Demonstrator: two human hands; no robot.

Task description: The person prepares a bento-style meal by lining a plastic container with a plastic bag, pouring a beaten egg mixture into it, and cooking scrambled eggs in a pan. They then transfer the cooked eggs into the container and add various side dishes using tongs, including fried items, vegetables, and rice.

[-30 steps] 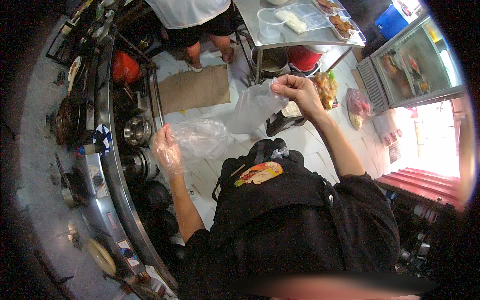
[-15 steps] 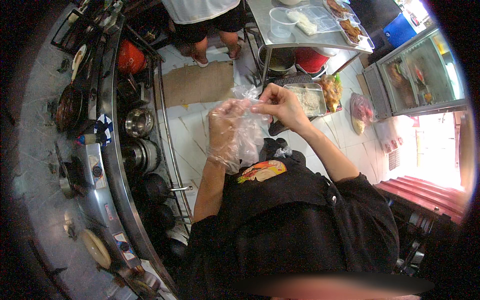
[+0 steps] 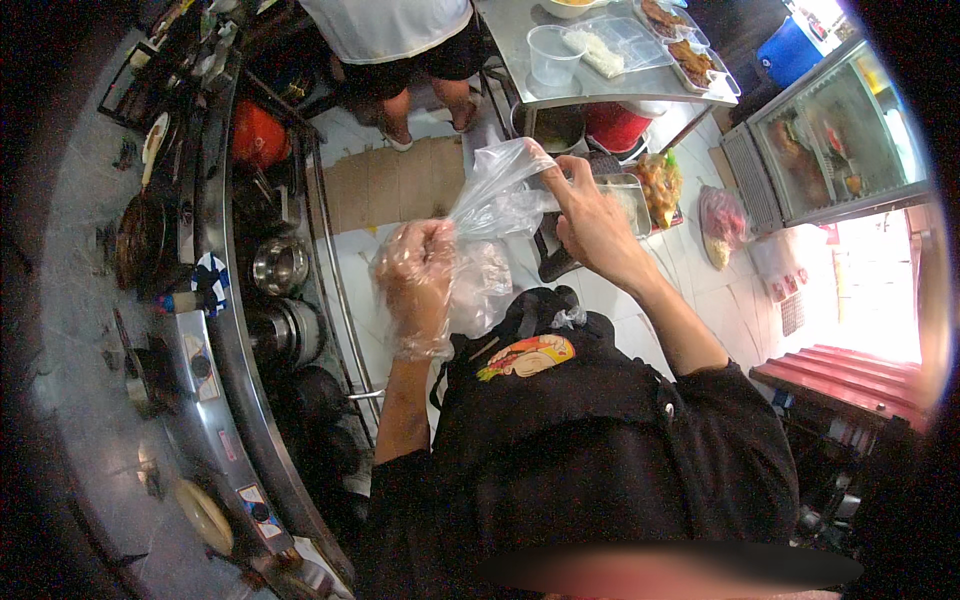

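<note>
My left hand [image 3: 414, 268] wears a loose clear plastic glove and is closed in a fist on a second, thin clear plastic glove [image 3: 500, 180]. That film is drawn out between my two hands, above my black apron. My bare right hand [image 3: 598, 218] has its bent fingers at the film's other end, pulling it taut; which fingertips pinch it is partly hidden. More crumpled clear plastic [image 3: 482, 285] hangs beside my left wrist.
A steel stove counter [image 3: 240, 370] with pans runs along the left. Ahead, a person [image 3: 390, 40] stands on cardboard [image 3: 400, 185]. At far right, a metal table [image 3: 515, 45] holds food trays; below are a crumb tray [image 3: 625, 195] and bagged food [image 3: 660, 185]. A glass-door fridge [image 3: 840, 145] stands right.
My hands have moved apart, the left one down and leftward, the right one to the right. The bunched plastic between them is now stretched out.
</note>
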